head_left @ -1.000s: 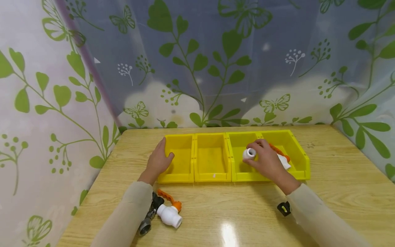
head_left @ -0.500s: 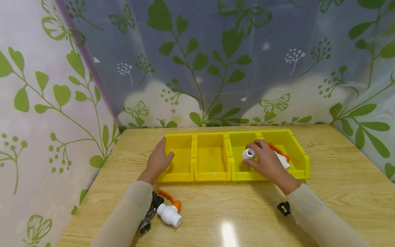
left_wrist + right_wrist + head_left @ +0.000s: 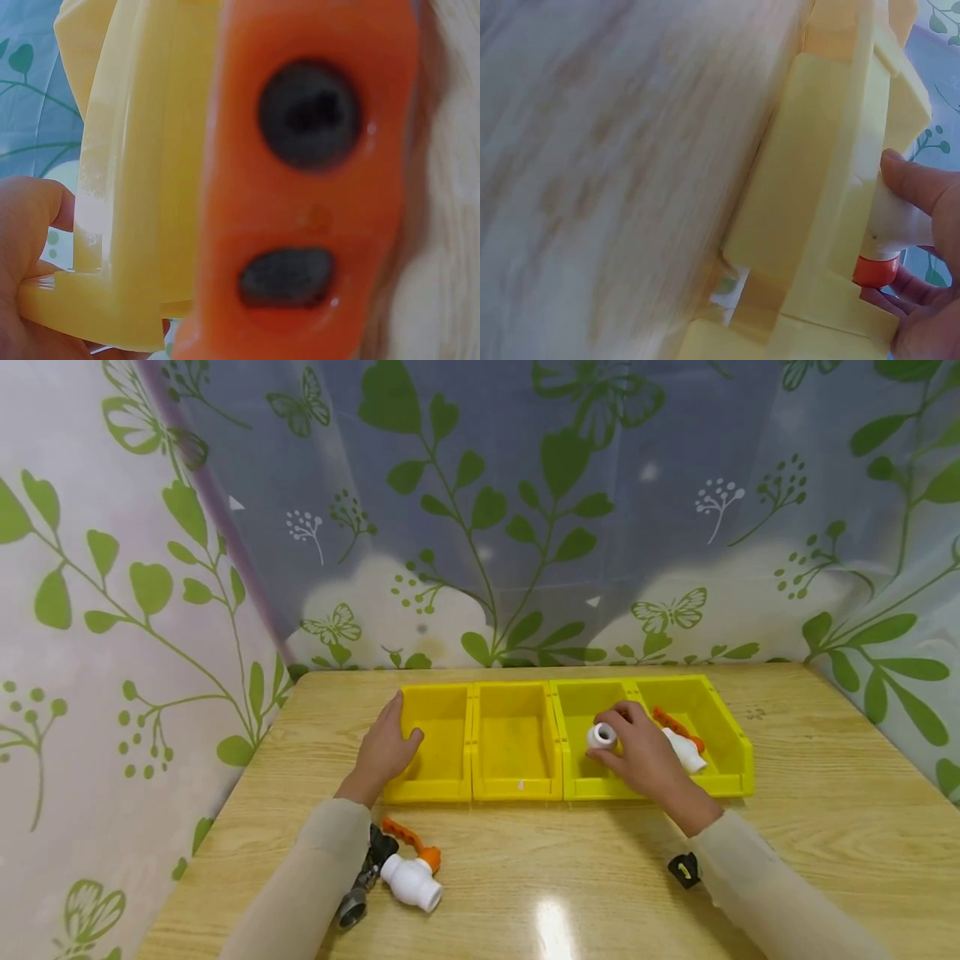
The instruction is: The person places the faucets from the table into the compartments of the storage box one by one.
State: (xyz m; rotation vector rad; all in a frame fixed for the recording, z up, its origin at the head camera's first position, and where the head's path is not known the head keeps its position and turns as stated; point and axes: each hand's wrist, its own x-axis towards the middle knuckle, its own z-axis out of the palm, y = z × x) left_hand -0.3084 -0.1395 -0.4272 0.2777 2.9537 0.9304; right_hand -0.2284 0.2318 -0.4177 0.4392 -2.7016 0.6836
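Observation:
My left hand (image 3: 382, 747) grips the left wall of the leftmost yellow bin (image 3: 427, 792), its thumb over the inner side. In the left wrist view an orange lever (image 3: 311, 210) with dark holes fills the foreground. My right hand (image 3: 648, 760) holds a white ball valve (image 3: 601, 737) over the third bin from the left, pinched between thumb and fingers, one round opening facing up. An orange part (image 3: 877, 271) of this valve shows beneath its white body in the right wrist view. Another white valve (image 3: 686, 752) with an orange handle (image 3: 675, 727) lies in the rightmost bin.
The yellow bins stand joined in a row on the wooden table (image 3: 495, 877). Before the left bin lie a white valve (image 3: 412, 883) with an orange lever and a dark grey fitting (image 3: 352, 908). A small black object (image 3: 683, 870) is beside the right sleeve. Patterned cloth hangs behind.
My right hand, with the white ball valve, has shifted slightly left, uncovering more of the valve in the rightmost bin. The left hand stays in place.

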